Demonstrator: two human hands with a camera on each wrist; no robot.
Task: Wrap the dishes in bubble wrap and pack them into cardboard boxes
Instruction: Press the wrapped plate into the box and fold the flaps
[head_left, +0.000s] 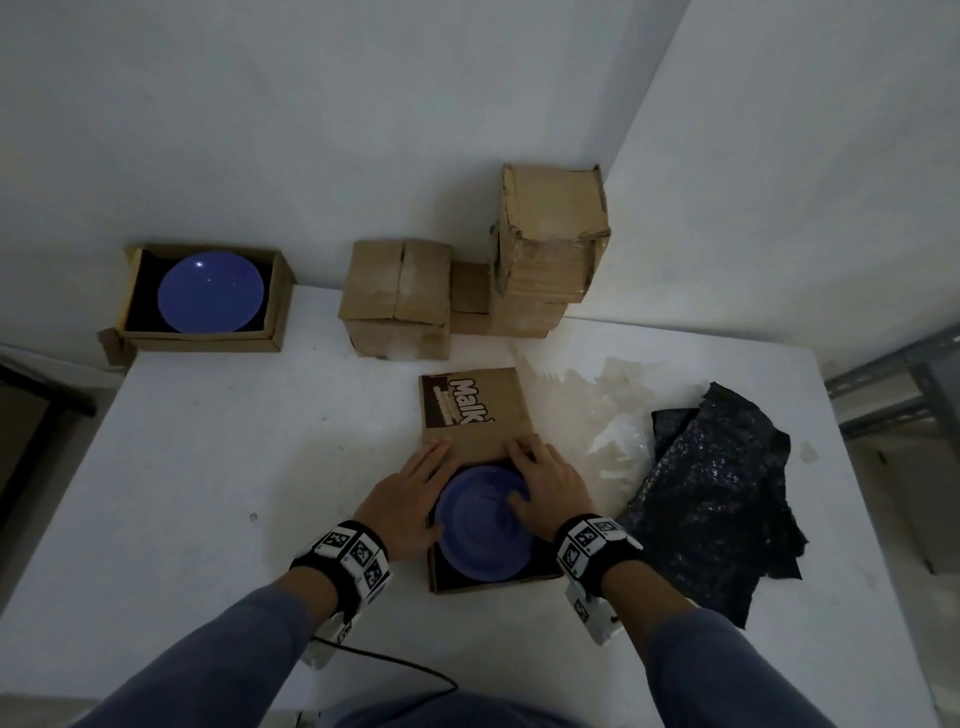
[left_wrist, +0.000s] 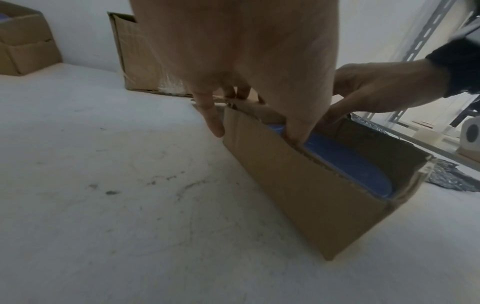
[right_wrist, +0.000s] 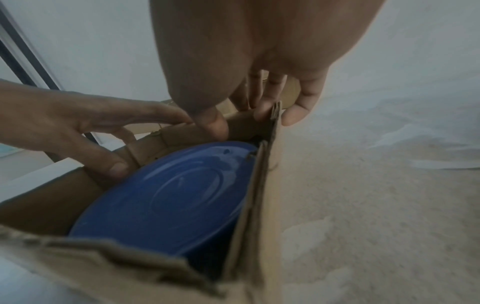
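Observation:
A blue plate (head_left: 483, 525) (left_wrist: 350, 164) (right_wrist: 176, 195) lies upside down inside an open cardboard box (head_left: 493, 584) (left_wrist: 311, 195) (right_wrist: 103, 257) in the middle of the white table. The box's printed flap (head_left: 478, 410) is folded back on the far side. My left hand (head_left: 410, 499) (left_wrist: 257, 135) (right_wrist: 78, 123) lies over the box's left wall, thumb inside by the plate's rim and fingers reaching to the flap. My right hand (head_left: 545, 483) (right_wrist: 254, 123) (left_wrist: 376, 88) rests over the right wall, its thumb inside over the plate. No bubble wrap shows around this plate.
A crumpled black bubble wrap sheet (head_left: 717, 499) (left_wrist: 454, 179) lies right of the box. At the back left a second blue plate (head_left: 210, 293) sits in another open box (head_left: 275, 312). Closed boxes (head_left: 395, 301) and a taller stack (head_left: 545, 244) stand against the wall. A metal shelf (head_left: 893, 384) is beyond the table's right edge.

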